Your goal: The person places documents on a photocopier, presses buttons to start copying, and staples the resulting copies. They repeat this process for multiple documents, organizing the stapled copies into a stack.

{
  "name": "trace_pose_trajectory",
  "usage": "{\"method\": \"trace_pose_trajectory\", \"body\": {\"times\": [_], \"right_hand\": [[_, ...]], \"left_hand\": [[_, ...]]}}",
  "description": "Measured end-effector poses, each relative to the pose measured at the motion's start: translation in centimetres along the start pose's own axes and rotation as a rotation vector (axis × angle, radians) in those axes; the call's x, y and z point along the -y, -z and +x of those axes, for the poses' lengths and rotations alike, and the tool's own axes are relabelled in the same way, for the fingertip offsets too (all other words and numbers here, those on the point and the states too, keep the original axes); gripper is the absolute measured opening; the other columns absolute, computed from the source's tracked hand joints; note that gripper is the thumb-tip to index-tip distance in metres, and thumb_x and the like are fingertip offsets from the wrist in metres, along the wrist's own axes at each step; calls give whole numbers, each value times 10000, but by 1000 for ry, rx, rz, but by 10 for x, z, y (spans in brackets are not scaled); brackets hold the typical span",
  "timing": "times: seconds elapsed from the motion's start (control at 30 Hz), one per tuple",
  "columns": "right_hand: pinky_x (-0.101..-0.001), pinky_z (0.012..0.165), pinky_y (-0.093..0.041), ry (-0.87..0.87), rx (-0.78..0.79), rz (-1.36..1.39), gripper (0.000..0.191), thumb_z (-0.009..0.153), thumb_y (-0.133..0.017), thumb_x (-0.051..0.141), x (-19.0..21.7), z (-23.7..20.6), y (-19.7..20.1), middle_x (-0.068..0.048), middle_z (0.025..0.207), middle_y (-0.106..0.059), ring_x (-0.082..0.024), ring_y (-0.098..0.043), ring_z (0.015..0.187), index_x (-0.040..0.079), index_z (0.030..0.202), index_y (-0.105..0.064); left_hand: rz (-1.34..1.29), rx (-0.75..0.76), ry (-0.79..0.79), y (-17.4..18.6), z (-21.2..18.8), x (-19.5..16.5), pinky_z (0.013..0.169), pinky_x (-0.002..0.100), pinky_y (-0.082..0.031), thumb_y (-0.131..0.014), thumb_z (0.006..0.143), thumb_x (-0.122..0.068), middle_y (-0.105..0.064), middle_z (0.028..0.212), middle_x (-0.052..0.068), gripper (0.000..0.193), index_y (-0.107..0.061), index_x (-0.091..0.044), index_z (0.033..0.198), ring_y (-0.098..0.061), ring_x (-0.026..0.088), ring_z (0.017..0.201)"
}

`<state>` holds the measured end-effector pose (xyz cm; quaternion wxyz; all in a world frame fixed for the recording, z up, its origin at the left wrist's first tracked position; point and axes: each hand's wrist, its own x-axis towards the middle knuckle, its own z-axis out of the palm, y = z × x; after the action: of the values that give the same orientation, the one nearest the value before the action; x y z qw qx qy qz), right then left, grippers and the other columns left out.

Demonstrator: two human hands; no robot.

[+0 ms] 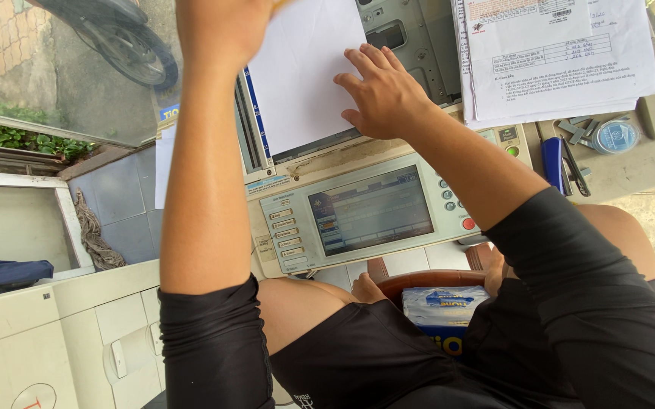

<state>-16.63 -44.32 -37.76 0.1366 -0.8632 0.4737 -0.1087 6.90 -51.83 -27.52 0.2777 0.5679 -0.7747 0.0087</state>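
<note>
Right hand [382,95] lies flat, fingers spread, pressing a blank white paper sheet [301,72] onto the scanner glass of a beige office copier [342,163]; left hand [221,26] is raised at the sheet's upper left edge, its grip cut off by the frame so can't tell if it pinches the paper. The copier's grey touchscreen control panel [369,212] sits just below the sheet, a stack of printed white documents [554,57] to the right, a blue stapler [553,163] beside that stack.

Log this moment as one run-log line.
left hand: lifts top edge of white sheet | right hand: flat on sheet | sheet: over copier glass | control panel: lit, untouched
</note>
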Motion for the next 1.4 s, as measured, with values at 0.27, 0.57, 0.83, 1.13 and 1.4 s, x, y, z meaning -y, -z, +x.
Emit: {"method": "trace_pose_trajectory", "body": {"times": [0.27,0.57,0.83,1.13,1.4], "right_hand": [[-418,892,-604,231,-12,53,379,943,-731,338,2,-92,72,-123,1066,-741,-283,-735,967,62,1203,-718],[-392,636,-608,-388,402,-175,380,842,-745,501,-1,-207,112,-24,841,-768,-235,-753,721,168,1024,-727],[-432,705,-607,-537,415,-156,382,800,-802,498,-16,-232,84,-69,830,-769,-293,-758,797,181,1004,-736],[-449,777,-604,-613,397,-132,364,817,-805,489,-14,-235,79,-95,856,-777,-314,-765,864,184,1006,-747],[-449,805,-606,-665,475,-115,358,828,-806,484,-10,-230,83,-85,892,-762,-300,-777,894,170,991,-750]], "left_hand": [[-159,236,359,-3,-60,-51,716,330,-592,-740,789,-133,-784,813,49,151,-746,-106,938,-762,179,746],[-253,309,483,-50,-118,-41,729,337,-599,-702,830,-118,-782,853,82,166,-702,-77,991,-771,209,788],[-149,326,410,-71,-136,-42,812,405,-566,-820,805,-310,-772,940,95,476,-590,-95,1163,-737,277,925],[-76,425,518,-63,-128,-47,951,460,-490,-845,781,-427,-729,1138,50,587,-581,-163,1234,-665,240,1124],[-114,423,561,-50,-126,-50,976,446,-455,-853,755,-420,-747,1134,19,595,-584,-172,1225,-677,209,1109]]}}
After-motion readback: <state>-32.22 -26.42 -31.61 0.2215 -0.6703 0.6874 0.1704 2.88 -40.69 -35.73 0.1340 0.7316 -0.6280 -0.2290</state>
